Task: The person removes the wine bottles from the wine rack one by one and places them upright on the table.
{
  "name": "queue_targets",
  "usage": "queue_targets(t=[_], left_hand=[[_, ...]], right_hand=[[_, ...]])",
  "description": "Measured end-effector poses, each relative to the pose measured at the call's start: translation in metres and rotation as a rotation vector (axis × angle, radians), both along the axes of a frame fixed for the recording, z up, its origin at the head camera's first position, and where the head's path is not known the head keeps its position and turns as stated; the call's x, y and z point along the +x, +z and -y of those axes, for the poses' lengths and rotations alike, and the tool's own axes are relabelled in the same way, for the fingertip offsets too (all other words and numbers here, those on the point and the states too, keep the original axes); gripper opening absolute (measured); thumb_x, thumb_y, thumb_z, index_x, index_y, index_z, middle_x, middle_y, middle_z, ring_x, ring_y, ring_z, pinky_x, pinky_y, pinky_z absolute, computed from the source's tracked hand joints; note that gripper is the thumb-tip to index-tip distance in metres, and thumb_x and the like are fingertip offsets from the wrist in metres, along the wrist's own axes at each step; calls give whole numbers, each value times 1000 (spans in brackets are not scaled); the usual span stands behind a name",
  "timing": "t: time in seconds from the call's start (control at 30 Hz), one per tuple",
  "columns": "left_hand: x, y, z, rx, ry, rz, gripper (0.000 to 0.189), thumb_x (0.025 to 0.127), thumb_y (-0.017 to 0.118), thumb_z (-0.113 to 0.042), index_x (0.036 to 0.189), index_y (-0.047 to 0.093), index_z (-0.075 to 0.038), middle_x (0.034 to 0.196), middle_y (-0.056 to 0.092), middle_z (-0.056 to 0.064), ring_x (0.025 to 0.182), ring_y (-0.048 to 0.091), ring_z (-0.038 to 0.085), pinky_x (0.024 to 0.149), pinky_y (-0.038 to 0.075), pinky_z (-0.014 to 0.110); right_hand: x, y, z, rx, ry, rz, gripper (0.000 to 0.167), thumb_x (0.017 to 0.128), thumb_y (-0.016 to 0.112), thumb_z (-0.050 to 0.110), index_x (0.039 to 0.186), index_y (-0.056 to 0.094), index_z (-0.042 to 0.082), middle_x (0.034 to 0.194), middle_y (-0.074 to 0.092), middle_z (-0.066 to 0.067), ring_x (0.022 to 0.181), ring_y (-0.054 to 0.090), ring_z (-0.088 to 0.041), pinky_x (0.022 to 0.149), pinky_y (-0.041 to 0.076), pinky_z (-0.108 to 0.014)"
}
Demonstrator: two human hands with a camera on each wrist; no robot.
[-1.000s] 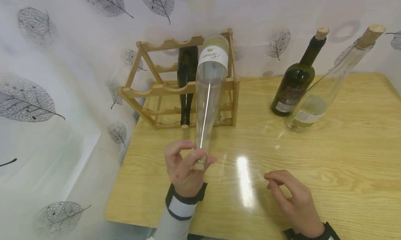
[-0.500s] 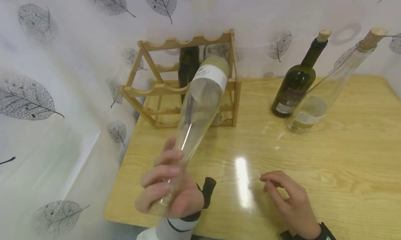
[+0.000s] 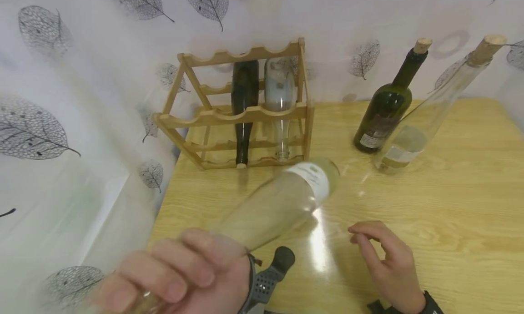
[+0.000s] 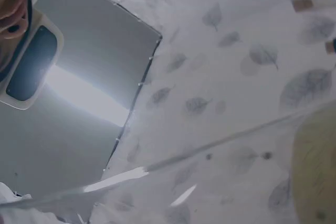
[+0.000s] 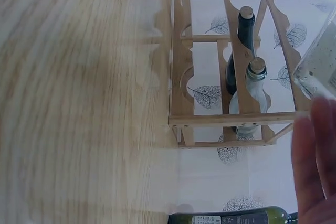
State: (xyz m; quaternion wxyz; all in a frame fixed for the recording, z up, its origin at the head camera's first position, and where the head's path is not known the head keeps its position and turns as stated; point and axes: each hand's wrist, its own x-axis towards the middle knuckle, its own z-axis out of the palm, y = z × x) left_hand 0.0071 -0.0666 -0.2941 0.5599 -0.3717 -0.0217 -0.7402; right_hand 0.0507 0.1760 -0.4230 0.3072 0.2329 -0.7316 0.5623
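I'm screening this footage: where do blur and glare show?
Head view: the left hand and the clear bottle it holds are blurred, probably by motion, the right hand sharper; a bright reflection marks the table. Left wrist view: a bright strip of light glares, with white streaks on the clear bottle. Right wrist view: the rack looks fairly clear.

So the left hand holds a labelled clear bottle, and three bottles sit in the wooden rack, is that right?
Not three: the head view shows two in the wooden rack, a dark bottle and a see-through bottle. The left hand does hold a labelled clear bottle.
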Motion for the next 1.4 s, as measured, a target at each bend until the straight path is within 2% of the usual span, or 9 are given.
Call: queue_targets(t=[0.17, 0.27, 0.4, 0.5, 0.63, 0.87, 1.0, 1.23, 1.4], left_hand=[[1, -23, -17, -306, -323, 27, 81, 105, 19, -70, 98, 45, 7, 60, 36, 0, 42, 41, 13, 35, 43, 28], [0, -28, -30, -492, -449, 51, 57, 112, 35, -48, 92, 43, 5, 58, 35, -1, 43, 41, 11, 37, 44, 25], [5, -27, -46, -673, -509, 116, 46, 113, 35, -32, 82, 36, 2, 52, 36, 3, 39, 41, 12, 36, 47, 25], [9, -28, -54, -765, -498, 131, 47, 114, 32, -31, 80, 35, 1, 52, 38, 7, 41, 44, 13, 40, 50, 26], [9, -35, -59, -839, -428, 109, 49, 114, 30, -32, 80, 37, 3, 52, 42, 8, 44, 49, 14, 47, 55, 25], [14, -51, -65, -952, -337, 246, 56, 114, 22, -40, 85, 38, 5, 55, 51, 12, 50, 60, 18, 55, 59, 23], [14, -52, -66, -1029, -246, 350, 59, 114, 16, -41, 91, 40, 8, 63, 58, 17, 59, 67, 24, 63, 60, 26], [14, -53, -60, -1086, -149, 588, 54, 114, 14, -28, 115, 41, 19, 87, 62, 31, 81, 68, 37, 76, 61, 42], [10, -65, -57, -1100, -86, 640, 50, 114, 19, -23, 127, 39, 21, 107, 60, 35, 104, 67, 37, 93, 59, 42]], right_hand=[[-5, 13, 2, -189, 63, -125, 33, 108, 46, 7, 121, 59, -21, 130, 66, -18, 126, 58, -21, 111, 41, -25], [-4, 18, 3, -86, 176, -123, 56, 106, 58, 30, 132, 52, -20, 142, 60, -17, 135, 52, -21, 117, 37, -25], [-2, 22, 3, 130, 331, -41, 97, 82, 85, 46, 140, 43, -20, 148, 56, -16, 139, 52, -16, 119, 36, -20], [2, 22, 2, 211, 398, 77, 116, 63, 96, 44, 143, 40, -19, 148, 56, -15, 138, 53, -13, 118, 36, -17], [7, 17, -1, 265, 410, 173, 117, 65, 99, 36, 148, 36, -17, 142, 60, -11, 128, 58, -10, 109, 41, -13], [-1, 12, 4, 198, 439, 31, 70, 72, 94, 14, 125, 58, -14, 122, 68, -11, 105, 65, -14, 95, 50, -17], [-9, 10, 2, 172, 414, -29, 68, 75, 91, 17, 123, 57, -17, 120, 68, -13, 105, 64, -14, 104, 47, -17], [-22, 0, -7, 210, 299, 28, 70, 72, 94, 25, 122, 61, -12, 115, 70, -9, 101, 66, -10, 88, 52, -15], [-32, -4, -16, 285, 171, -4, 70, 81, 87, 41, 122, 63, -10, 116, 71, -12, 109, 67, -11, 97, 50, -13]])
